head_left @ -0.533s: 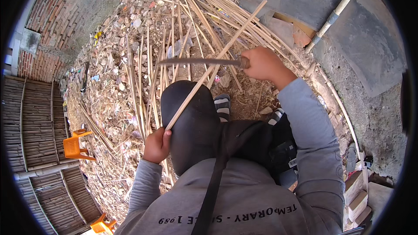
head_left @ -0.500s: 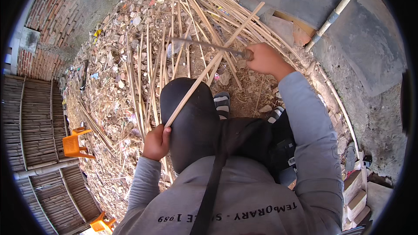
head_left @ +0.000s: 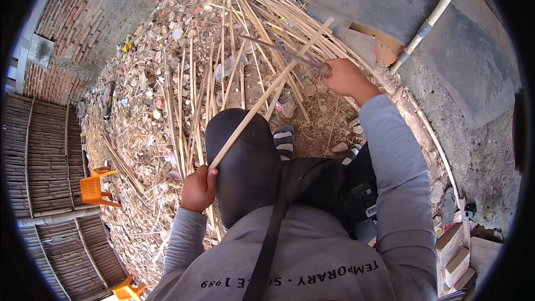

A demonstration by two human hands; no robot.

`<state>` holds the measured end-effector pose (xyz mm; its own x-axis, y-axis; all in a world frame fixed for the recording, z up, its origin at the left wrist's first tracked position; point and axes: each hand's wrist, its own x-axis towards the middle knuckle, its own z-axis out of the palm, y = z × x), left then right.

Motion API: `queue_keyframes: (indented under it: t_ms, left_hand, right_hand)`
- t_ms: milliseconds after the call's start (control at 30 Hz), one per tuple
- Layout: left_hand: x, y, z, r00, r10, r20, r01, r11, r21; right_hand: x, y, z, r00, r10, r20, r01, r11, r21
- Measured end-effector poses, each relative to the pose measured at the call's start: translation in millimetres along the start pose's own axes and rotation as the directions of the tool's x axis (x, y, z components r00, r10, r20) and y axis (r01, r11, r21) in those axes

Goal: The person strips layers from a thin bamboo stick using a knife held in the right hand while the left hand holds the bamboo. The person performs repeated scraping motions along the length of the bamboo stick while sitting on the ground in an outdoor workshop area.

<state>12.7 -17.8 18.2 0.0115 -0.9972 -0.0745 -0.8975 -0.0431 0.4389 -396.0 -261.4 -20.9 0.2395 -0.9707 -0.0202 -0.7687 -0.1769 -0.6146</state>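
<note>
My left hand (head_left: 199,188) grips the near end of a long pale bamboo stick (head_left: 273,89) that slants up to the right over the black cap brim. My right hand (head_left: 344,78) is raised and shut on the handle of a long dark blade (head_left: 278,50), whose metal crosses the stick near its far end. Both arms wear grey sleeves. A pile of split bamboo strips (head_left: 251,17) lies on the ground beyond the stick.
Litter and dry debris (head_left: 150,95) cover the ground at left. Woven bamboo panels (head_left: 39,150) and two orange plastic chairs (head_left: 96,189) stand far left. A white pipe (head_left: 429,19) runs along a concrete slab at upper right. Bricks (head_left: 454,251) lie at lower right.
My right hand has lifted the blade up and away, its tip swinging to the upper left. The left hand and stick have hardly moved.
</note>
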Motion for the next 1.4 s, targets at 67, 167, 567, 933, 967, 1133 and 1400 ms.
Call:
queue_keyframes:
  t_ms: [67, 167, 567, 933, 967, 1133, 1400]
  left_hand:
    - [1.2, 5.2, -7.7, 1.000, -0.009, 0.022, 0.008, 0.999, 0.033]
    - [-3.3, 2.4, -5.8, 1.000, -0.013, 0.012, 0.012, 0.999, 0.051]
    - [-4.9, -9.4, 5.5, 0.999, 0.018, -0.031, -0.019, 0.999, -0.042]
    - [-1.0, -0.7, 4.0, 0.999, 0.011, -0.035, -0.010, 0.999, 0.045]
    - [-1.6, -2.4, 4.5, 0.999, 0.009, -0.031, -0.008, 0.999, 0.046]
    - [5.6, -6.4, 6.8, 0.997, 0.050, -0.056, -0.047, 0.997, 0.060]
    - [-3.5, -0.9, 1.5, 0.996, 0.040, -0.076, -0.031, 0.991, 0.127]
  right_hand:
    - [-3.3, 10.3, 10.1, 0.989, -0.073, -0.127, 0.068, 0.997, -0.043]
    - [-16.8, -46.6, -5.2, 0.992, -0.072, 0.099, 0.088, 0.982, -0.167]
    - [-23.3, -70.5, -5.5, 0.986, -0.105, 0.131, 0.126, 0.978, -0.164]
    - [-21.2, -55.9, -11.7, 0.994, 0.012, 0.106, -0.009, 1.000, -0.027]
    - [-25.5, -63.2, -10.1, 0.989, -0.040, 0.143, 0.058, 0.991, -0.124]
    - [-13.8, -43.3, -17.9, 0.973, -0.008, 0.232, 0.041, 0.989, -0.140]
    - [-18.9, -52.2, -14.9, 0.991, 0.014, 0.136, 0.013, 0.980, -0.200]
